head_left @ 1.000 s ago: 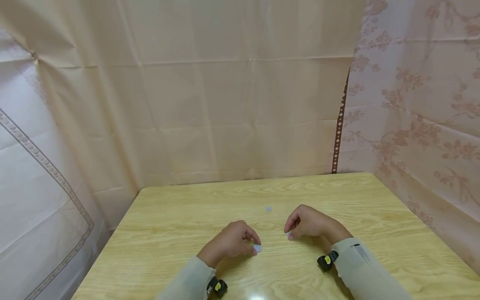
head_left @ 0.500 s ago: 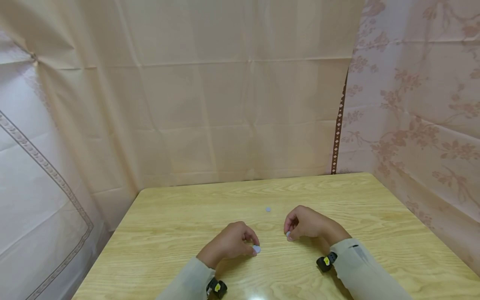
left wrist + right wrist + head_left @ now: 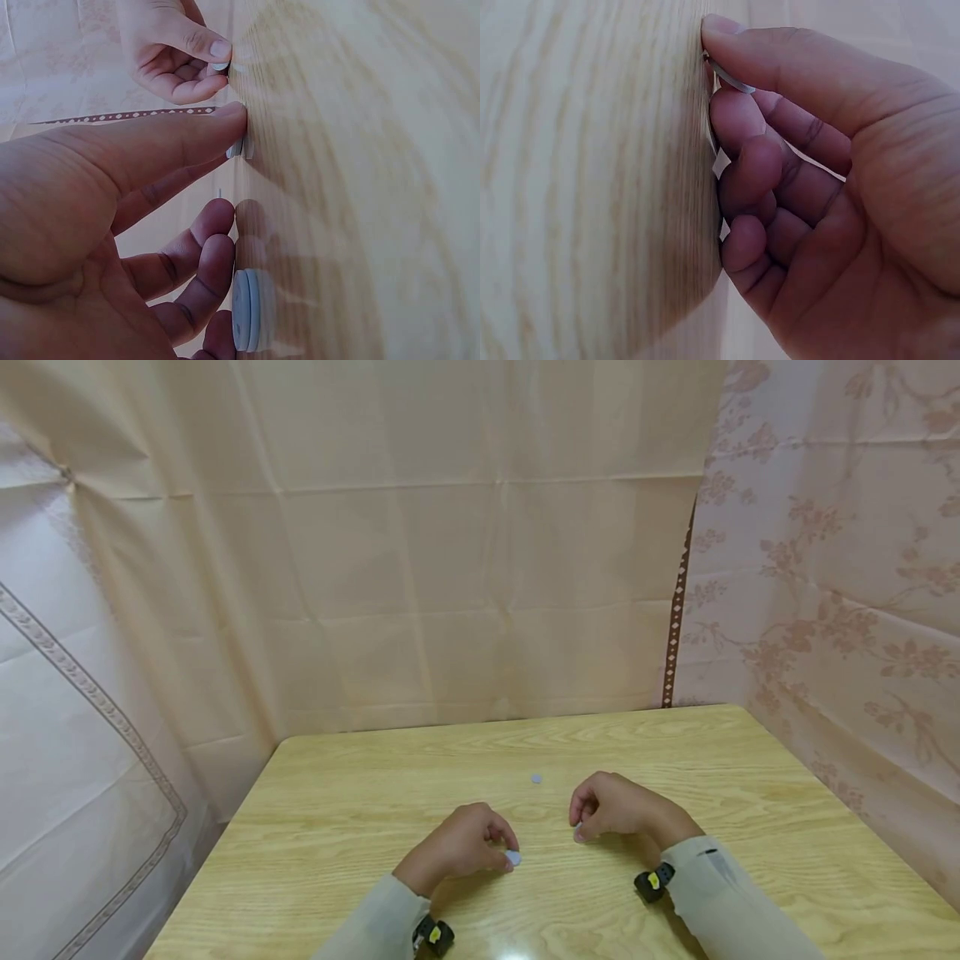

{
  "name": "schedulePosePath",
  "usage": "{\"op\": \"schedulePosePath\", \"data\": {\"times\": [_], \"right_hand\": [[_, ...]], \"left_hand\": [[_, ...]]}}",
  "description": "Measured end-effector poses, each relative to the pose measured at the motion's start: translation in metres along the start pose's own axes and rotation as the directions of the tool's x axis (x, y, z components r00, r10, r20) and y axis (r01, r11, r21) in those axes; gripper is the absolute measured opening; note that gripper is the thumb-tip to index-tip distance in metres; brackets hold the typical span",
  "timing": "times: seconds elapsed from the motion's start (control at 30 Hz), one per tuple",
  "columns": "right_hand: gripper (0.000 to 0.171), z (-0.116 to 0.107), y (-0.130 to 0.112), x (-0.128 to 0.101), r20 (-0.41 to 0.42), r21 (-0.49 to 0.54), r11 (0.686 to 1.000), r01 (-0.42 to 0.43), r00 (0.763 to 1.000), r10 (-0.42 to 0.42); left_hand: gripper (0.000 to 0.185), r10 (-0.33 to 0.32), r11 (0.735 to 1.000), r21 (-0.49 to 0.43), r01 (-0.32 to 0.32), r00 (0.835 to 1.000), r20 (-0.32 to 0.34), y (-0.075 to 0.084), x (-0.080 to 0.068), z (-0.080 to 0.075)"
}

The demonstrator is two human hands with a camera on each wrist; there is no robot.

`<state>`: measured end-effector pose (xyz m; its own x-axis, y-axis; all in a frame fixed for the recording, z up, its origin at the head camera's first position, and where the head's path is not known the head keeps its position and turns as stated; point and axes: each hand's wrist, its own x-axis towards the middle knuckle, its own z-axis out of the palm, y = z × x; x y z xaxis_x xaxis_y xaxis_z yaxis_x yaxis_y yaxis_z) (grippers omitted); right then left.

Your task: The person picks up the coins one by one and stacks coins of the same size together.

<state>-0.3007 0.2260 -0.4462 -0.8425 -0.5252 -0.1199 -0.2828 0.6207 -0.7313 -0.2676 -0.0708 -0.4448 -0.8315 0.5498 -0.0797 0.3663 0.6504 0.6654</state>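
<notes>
My left hand is low over the wooden table, pinching a small light grey round disc between thumb and forefinger. In the left wrist view this disc appears on edge at the table surface. Beside the curled lower fingers there, a stack of grey-blue discs lies on the table, hidden under the hand in the head view. Farther right, my right hand pinches another grey disc, mostly covered by the fingertips. The right wrist view shows that disc tilted under the thumb, its other fingers curled at the tabletop.
A single grey disc lies farther back on the table, between and beyond the hands. Beige cloth hangs behind the table's back edge, with floral cloth along the right and white cloth at the left.
Both hands stay nearly in place, keeping their pinches. The disc in my right hand shows slightly less between the fingertips than before. The far disc has not moved on the table.
</notes>
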Motion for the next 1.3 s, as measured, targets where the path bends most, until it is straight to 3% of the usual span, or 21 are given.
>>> {"op": "schedulePosePath", "data": {"times": [0.33,0.77,1.3], "right_hand": [[0.025,-0.005,0.001,-0.005,0.101,0.092,0.995,0.035,0.994,-0.044],[0.019,-0.004,0.006,-0.001,0.082,0.060,0.997,0.038,0.996,-0.043],[0.016,-0.001,0.009,0.001,0.097,0.119,0.990,0.074,0.992,-0.086]], "left_hand": [[0.015,0.009,1.000,-0.002,-0.009,1.000,0.000,-0.001,0.001,0.000],[0.015,0.005,1.000,-0.008,-0.005,1.000,-0.003,-0.001,0.000,0.000],[0.016,-0.008,1.000,0.009,0.008,1.000,-0.007,0.000,0.000,0.001]]}}
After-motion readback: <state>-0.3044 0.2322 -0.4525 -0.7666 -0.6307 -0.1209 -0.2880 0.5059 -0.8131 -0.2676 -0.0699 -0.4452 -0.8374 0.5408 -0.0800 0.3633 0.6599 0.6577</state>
